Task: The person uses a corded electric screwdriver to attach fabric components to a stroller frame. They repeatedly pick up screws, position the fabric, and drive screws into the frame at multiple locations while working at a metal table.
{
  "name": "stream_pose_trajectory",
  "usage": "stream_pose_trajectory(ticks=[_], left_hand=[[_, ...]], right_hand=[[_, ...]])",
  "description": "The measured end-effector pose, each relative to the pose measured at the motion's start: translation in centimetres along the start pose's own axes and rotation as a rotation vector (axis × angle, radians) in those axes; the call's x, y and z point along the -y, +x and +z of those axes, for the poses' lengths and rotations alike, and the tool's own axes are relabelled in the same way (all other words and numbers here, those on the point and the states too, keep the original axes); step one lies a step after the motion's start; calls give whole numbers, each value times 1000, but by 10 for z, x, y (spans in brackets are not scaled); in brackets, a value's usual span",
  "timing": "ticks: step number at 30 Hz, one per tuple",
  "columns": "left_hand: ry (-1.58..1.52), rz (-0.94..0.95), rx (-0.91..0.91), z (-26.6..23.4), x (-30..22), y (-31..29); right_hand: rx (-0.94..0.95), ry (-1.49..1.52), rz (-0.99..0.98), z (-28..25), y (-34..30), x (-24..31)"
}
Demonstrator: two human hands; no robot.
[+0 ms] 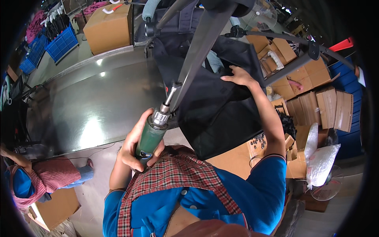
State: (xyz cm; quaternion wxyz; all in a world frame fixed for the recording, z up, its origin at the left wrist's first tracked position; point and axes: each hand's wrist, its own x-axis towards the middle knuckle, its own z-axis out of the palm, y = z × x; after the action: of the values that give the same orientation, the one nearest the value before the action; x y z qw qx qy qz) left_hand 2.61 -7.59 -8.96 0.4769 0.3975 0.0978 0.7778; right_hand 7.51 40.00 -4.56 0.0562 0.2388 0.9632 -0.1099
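My left hand [136, 146] is closed round the green body of an electric screwdriver [151, 136]. Its metal bit points up and away, and its tip meets or overlaps a fitting beside a grey metal tube [201, 43]. That tube belongs to a frame that looks like a stroller's. Black fabric [221, 118] hangs from the frame and fills the space in front of me. On the fabric's upper right part rests my right hand [241, 77], its thumb and forefinger stretched apart near an opening. Light grey-blue cloth [214, 62] shows inside that opening.
A shiny metal worktable [94, 102] spreads to the left, with a cardboard box [108, 27] beyond it. Blue crates [62, 43] stand at far left. Open cartons [300, 75] and plastic bags [321, 162] crowd the right. Another person [47, 177] is at lower left.
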Motion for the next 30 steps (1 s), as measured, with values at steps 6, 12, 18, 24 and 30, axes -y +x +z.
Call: stream_pose_trajectory(ticks=[6, 12, 18, 24, 30], left_hand=[[32, 73, -116, 2, -6, -4], [69, 127, -125, 8, -22, 8], [30, 166, -120, 8, -16, -5], [105, 228, -114, 8, -15, -1], [209, 198, -145, 19, -30, 21]], right_hand=[[-402, 425, -309, -46, 11, 3], [-924, 782, -772, -167, -29, 185], [-1050, 724, -1004, -124, -82, 244], [-695, 701, -1259, -156, -58, 237], [-206, 607, -1322, -166, -47, 252]])
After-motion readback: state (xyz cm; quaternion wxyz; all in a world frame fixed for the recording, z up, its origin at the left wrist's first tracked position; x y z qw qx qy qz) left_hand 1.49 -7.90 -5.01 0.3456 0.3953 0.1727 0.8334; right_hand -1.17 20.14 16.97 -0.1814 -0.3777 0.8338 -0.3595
